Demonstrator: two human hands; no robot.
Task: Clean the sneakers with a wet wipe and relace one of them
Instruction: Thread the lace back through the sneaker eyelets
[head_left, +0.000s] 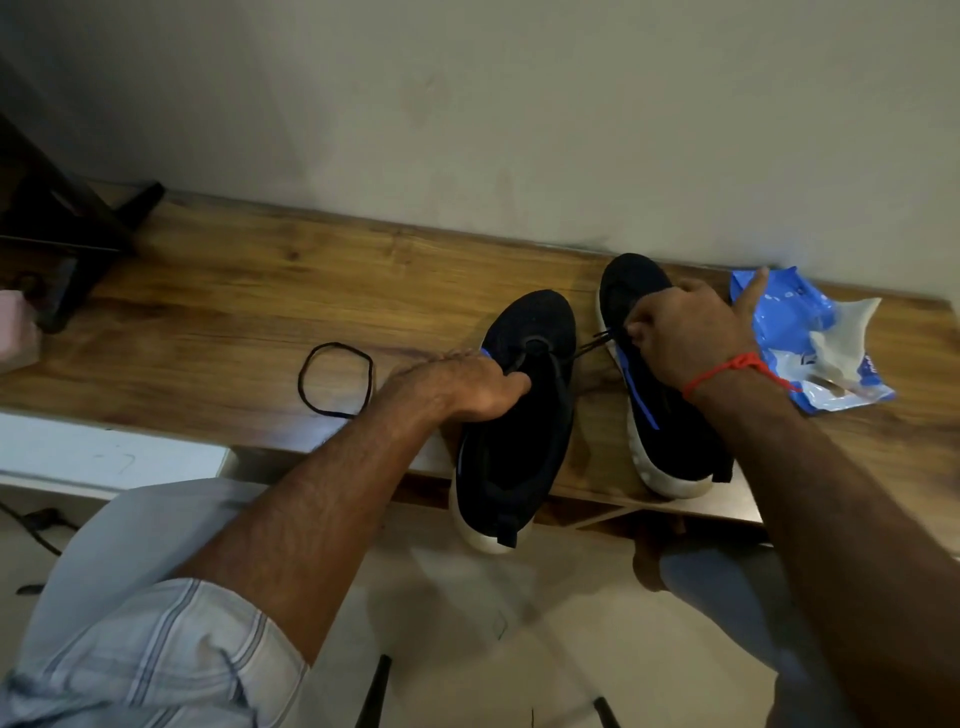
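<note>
Head view: we find the left hand (457, 384) gripping the collar of the left sneaker (514, 415), whose heel overhangs the shelf (208, 312) edge, while the right hand (680, 332) pinches the lace end (597, 340) above the right sneaker (654, 389). Just beyond that pinch lies the opened blue wipe pack (810, 338), a wipe protruding; left of the left grip, a loose lace (337, 379) lies on bare wood.

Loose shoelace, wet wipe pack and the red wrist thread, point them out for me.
loose shoelace (310, 360): head view, left curve of loop.
wet wipe pack (779, 306): head view, blue upper panel.
red wrist thread (727, 367): head view, band across right wrist.

Black sneakers (519, 415), blue wipe pack (800, 332), red wristband (727, 370).
</note>
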